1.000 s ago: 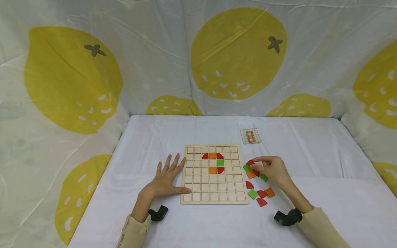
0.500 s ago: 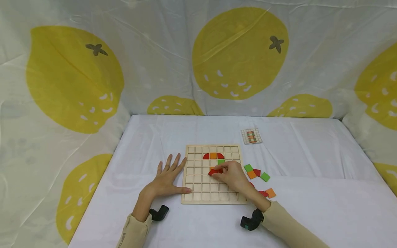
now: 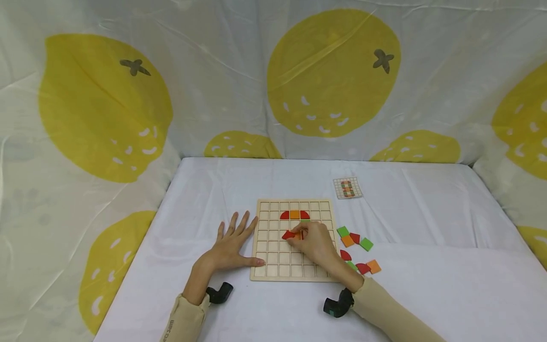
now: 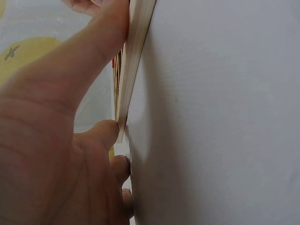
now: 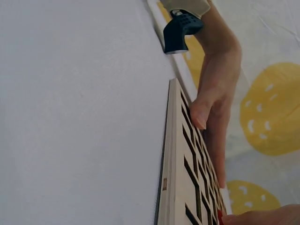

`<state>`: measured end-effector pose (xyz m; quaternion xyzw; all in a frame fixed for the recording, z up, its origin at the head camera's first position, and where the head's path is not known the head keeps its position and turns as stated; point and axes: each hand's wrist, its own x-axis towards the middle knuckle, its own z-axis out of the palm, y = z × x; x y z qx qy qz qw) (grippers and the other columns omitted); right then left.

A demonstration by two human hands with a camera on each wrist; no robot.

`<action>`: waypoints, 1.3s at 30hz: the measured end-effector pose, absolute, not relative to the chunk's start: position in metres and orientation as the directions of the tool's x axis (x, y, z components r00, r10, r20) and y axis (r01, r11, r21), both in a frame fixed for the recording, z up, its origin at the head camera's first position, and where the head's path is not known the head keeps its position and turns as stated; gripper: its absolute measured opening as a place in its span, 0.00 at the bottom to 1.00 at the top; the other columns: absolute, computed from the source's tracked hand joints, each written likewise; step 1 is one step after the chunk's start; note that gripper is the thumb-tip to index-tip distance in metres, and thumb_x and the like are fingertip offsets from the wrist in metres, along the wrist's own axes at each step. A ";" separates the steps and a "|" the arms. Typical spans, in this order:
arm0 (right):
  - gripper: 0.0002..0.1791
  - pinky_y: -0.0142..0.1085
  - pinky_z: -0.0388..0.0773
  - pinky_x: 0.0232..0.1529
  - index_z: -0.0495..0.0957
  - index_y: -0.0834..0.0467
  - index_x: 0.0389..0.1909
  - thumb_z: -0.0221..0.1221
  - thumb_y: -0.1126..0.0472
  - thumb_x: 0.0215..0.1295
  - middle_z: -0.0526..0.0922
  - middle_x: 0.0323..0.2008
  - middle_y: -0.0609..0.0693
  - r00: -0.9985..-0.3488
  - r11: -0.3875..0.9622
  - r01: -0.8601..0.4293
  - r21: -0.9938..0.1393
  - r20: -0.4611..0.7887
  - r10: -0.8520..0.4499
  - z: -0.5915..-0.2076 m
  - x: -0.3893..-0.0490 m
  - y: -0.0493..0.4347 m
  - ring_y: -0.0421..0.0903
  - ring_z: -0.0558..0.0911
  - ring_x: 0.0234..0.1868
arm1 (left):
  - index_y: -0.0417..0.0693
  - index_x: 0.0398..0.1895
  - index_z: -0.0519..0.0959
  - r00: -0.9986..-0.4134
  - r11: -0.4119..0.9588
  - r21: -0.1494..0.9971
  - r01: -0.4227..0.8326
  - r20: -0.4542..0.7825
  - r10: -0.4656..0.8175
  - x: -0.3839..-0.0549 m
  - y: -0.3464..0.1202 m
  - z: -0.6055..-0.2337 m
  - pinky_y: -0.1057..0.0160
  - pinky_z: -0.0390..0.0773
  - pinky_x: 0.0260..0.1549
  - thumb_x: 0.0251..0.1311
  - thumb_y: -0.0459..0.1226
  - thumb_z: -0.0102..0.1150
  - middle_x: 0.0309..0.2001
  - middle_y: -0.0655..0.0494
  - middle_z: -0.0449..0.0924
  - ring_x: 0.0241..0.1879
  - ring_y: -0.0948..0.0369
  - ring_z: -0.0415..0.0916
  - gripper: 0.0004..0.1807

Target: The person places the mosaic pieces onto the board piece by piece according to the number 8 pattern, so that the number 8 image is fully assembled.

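A wooden grid board point(image 3: 272, 259) lies on the white table, with red quarter-circle, orange and green pieces in some of its cells. My left hand point(image 3: 228, 249) is spread at the board's left side, its thumb resting on the lower left rim and its index fingertip at the left edge. Over the board's middle, my right hand point(image 3: 315, 242) pinches a red quarter-circle piece point(image 3: 287, 234) between thumb and finger, at the cell left of an orange square. That hand partly covers the green and red pieces beneath it. In the right wrist view, the red piece point(image 5: 220, 216) shows beside a fingertip.
Loose green point(image 3: 366, 244), red point(image 3: 363, 268) and orange point(image 3: 373, 266) pieces lie right of the board, some partly behind my right forearm. A small pattern card point(image 3: 348, 188) lies beyond the board's upper right corner. A lemon-print cloth point(image 3: 222, 95) hangs behind the table.
My right hand has taken a red piece from the loose group and carried it left over the board, into the third row's left part. My left hand has stayed in place.
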<state>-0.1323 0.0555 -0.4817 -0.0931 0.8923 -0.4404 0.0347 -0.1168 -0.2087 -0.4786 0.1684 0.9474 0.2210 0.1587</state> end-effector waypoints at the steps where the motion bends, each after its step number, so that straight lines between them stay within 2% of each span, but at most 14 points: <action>1: 0.10 0.28 0.53 0.15 0.89 0.61 0.36 0.77 0.60 0.56 0.64 0.10 0.42 -0.980 0.594 -0.142 -0.792 0.027 -0.197 -0.482 -0.131 0.056 0.39 0.63 0.11 | 0.54 0.86 0.43 -0.893 0.847 0.470 0.249 -0.227 0.388 -0.117 -0.209 -0.479 0.27 0.26 0.75 0.51 0.67 0.71 0.85 0.45 0.30 0.83 0.38 0.22 0.67; 6: 0.07 0.28 0.53 0.14 0.89 0.59 0.31 0.76 0.61 0.57 0.65 0.10 0.42 -0.980 0.590 -0.145 -0.794 0.036 -0.194 -0.485 -0.130 0.055 0.38 0.64 0.11 | 0.53 0.85 0.44 -0.894 0.847 0.469 0.248 -0.227 0.387 -0.117 -0.209 -0.478 0.27 0.26 0.75 0.51 0.66 0.72 0.85 0.45 0.30 0.83 0.38 0.22 0.67; 12: 0.07 0.28 0.53 0.15 0.87 0.58 0.28 0.76 0.61 0.55 0.66 0.10 0.42 -0.980 0.597 -0.159 -0.786 0.054 -0.190 -0.486 -0.129 0.052 0.38 0.63 0.11 | 0.53 0.85 0.44 -0.893 0.844 0.475 0.249 -0.225 0.390 -0.117 -0.208 -0.477 0.27 0.26 0.75 0.51 0.66 0.72 0.85 0.45 0.31 0.83 0.38 0.23 0.66; 21: 0.10 0.29 0.56 0.16 0.87 0.58 0.32 0.77 0.59 0.54 0.68 0.13 0.44 -0.983 0.602 -0.161 -0.783 0.070 -0.172 -0.489 -0.129 0.049 0.39 0.65 0.14 | 0.53 0.85 0.44 -0.894 0.847 0.470 0.249 -0.226 0.388 -0.117 -0.208 -0.477 0.27 0.26 0.75 0.52 0.66 0.72 0.86 0.45 0.31 0.83 0.38 0.23 0.67; 29: 0.09 0.28 0.58 0.15 0.84 0.56 0.24 0.76 0.61 0.56 0.72 0.11 0.44 -0.982 0.589 -0.170 -0.790 0.084 -0.170 -0.492 -0.130 0.048 0.38 0.67 0.12 | 0.54 0.85 0.44 -0.895 0.847 0.473 0.244 -0.227 0.385 -0.117 -0.209 -0.479 0.27 0.26 0.75 0.51 0.66 0.72 0.85 0.45 0.31 0.83 0.38 0.23 0.67; 33: 0.09 0.29 0.61 0.15 0.85 0.57 0.25 0.76 0.60 0.55 0.75 0.13 0.44 -0.983 0.585 -0.165 -0.794 0.086 -0.160 -0.490 -0.130 0.047 0.39 0.68 0.13 | 0.53 0.85 0.44 -0.893 0.844 0.478 0.244 -0.228 0.387 -0.117 -0.208 -0.479 0.26 0.26 0.75 0.51 0.66 0.72 0.85 0.45 0.31 0.83 0.38 0.22 0.67; 39: 0.08 0.29 0.60 0.17 0.86 0.58 0.29 0.76 0.62 0.55 0.73 0.13 0.45 -0.983 0.573 -0.171 -0.802 0.103 -0.150 -0.494 -0.131 0.047 0.38 0.66 0.15 | 0.53 0.85 0.44 -0.895 0.845 0.475 0.245 -0.225 0.386 -0.117 -0.208 -0.478 0.27 0.26 0.75 0.51 0.66 0.72 0.85 0.45 0.31 0.83 0.38 0.22 0.67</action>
